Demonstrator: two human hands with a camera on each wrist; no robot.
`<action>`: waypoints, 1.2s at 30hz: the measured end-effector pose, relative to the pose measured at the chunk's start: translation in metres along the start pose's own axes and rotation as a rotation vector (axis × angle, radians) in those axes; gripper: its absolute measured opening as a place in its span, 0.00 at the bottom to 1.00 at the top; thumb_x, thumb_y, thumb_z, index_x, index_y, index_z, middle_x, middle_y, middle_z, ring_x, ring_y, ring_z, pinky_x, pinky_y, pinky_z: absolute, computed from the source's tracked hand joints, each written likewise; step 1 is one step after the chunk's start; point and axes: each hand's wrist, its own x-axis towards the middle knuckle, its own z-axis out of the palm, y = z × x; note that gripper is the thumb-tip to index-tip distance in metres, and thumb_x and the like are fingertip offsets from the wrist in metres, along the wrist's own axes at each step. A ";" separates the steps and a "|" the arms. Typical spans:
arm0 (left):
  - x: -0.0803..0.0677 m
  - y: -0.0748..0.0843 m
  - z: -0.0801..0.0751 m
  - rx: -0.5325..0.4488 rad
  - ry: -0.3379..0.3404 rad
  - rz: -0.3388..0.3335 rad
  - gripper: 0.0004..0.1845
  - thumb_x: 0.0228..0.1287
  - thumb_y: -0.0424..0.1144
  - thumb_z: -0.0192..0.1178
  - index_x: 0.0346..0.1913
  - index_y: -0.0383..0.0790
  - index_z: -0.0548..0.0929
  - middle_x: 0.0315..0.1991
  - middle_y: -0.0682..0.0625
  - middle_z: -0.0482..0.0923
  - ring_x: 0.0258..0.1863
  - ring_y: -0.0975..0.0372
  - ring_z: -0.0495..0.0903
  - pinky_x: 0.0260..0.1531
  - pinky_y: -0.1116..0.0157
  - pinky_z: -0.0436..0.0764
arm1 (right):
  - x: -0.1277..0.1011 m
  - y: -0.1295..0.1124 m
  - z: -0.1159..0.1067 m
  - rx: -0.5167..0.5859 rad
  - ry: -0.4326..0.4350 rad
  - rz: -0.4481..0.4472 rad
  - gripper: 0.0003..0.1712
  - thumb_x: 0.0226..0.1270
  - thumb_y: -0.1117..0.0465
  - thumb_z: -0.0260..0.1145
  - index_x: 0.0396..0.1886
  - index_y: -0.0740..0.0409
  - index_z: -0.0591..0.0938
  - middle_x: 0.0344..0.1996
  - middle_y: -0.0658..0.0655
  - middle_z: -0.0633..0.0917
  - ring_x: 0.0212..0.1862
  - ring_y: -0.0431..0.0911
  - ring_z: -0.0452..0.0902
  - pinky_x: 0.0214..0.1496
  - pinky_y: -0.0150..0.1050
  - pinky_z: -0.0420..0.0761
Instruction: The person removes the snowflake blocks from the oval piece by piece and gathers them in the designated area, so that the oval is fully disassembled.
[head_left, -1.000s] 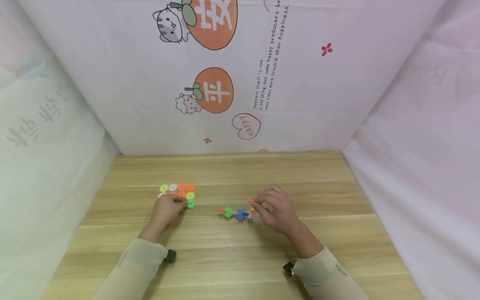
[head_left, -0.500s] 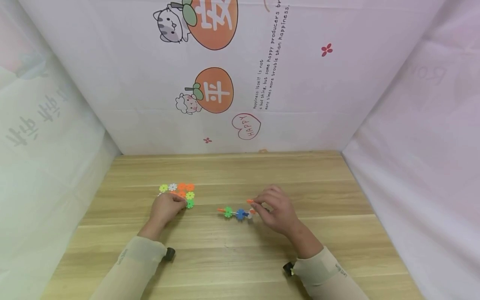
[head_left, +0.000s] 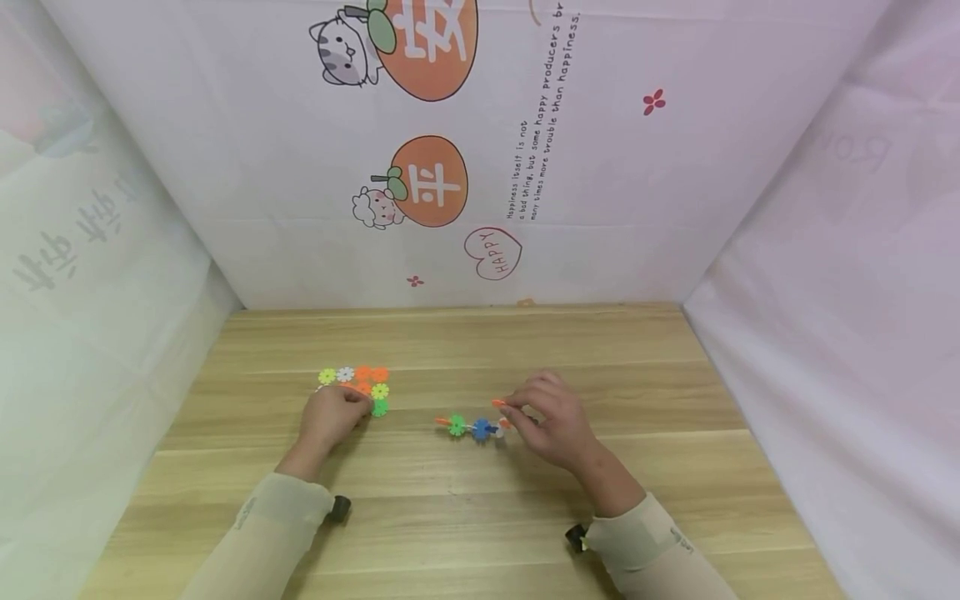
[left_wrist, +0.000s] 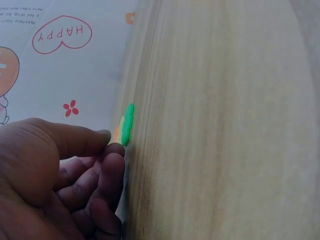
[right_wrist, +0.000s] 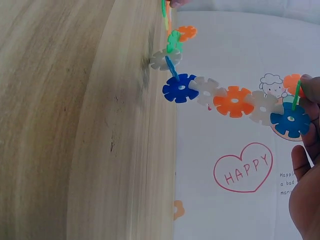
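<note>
A chain of interlocking notched plastic discs (right_wrist: 234,101), in orange, clear, blue and green, slants up from near the table to my right hand (head_left: 557,427). Thumb and fingers of that hand pinch the chain's end, where an orange disc (right_wrist: 293,84), an edge-on green disc and a blue disc (right_wrist: 290,121) meet. My left hand (head_left: 330,419) is low over the loose discs at the left, thumb and index finger close together beside a flat green disc (left_wrist: 128,126). Nothing shows between those fingertips, and the hand hides some discs beneath it.
Loose discs lie in rows beyond the left hand, among them a yellow disc (head_left: 327,377), a white disc (head_left: 345,374) and an orange disc (head_left: 381,375). The wooden table (head_left: 450,525) meets a printed white cloth wall (head_left: 600,208) behind, with cloth on both sides.
My left hand has shifted very slightly left beside the green disc. The right hand and the chain hold almost the same place.
</note>
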 end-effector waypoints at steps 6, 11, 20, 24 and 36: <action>0.000 0.001 0.003 -0.050 0.012 0.041 0.14 0.70 0.48 0.65 0.46 0.40 0.90 0.46 0.46 0.88 0.47 0.52 0.84 0.45 0.52 0.82 | -0.001 0.000 0.001 0.005 -0.013 0.012 0.06 0.58 0.68 0.78 0.33 0.54 0.89 0.31 0.47 0.89 0.36 0.45 0.79 0.44 0.41 0.76; -0.002 0.010 0.007 -0.129 -0.044 0.140 0.12 0.72 0.48 0.65 0.45 0.45 0.91 0.44 0.51 0.88 0.43 0.57 0.83 0.42 0.58 0.82 | -0.001 0.001 0.003 0.014 -0.005 -0.008 0.10 0.54 0.71 0.79 0.34 0.54 0.89 0.31 0.47 0.89 0.35 0.45 0.79 0.45 0.40 0.75; -0.012 0.038 0.015 -0.264 -0.107 0.228 0.13 0.72 0.50 0.66 0.48 0.45 0.90 0.38 0.53 0.88 0.39 0.60 0.85 0.41 0.58 0.83 | -0.001 0.001 0.004 0.005 -0.011 -0.017 0.06 0.58 0.67 0.78 0.34 0.54 0.90 0.32 0.47 0.89 0.35 0.44 0.78 0.45 0.39 0.74; -0.017 0.051 0.022 -0.286 -0.136 0.266 0.10 0.73 0.46 0.66 0.47 0.44 0.90 0.38 0.51 0.88 0.38 0.59 0.83 0.39 0.59 0.83 | 0.000 0.000 0.005 0.009 -0.005 -0.027 0.03 0.61 0.64 0.78 0.34 0.56 0.90 0.32 0.47 0.89 0.35 0.44 0.79 0.46 0.39 0.74; -0.037 0.095 0.037 -0.344 -0.166 0.464 0.07 0.71 0.46 0.69 0.47 0.51 0.89 0.40 0.61 0.86 0.40 0.62 0.83 0.39 0.60 0.83 | 0.002 -0.002 0.003 -0.013 -0.043 -0.023 0.05 0.62 0.66 0.76 0.37 0.54 0.90 0.33 0.46 0.88 0.37 0.44 0.78 0.48 0.39 0.74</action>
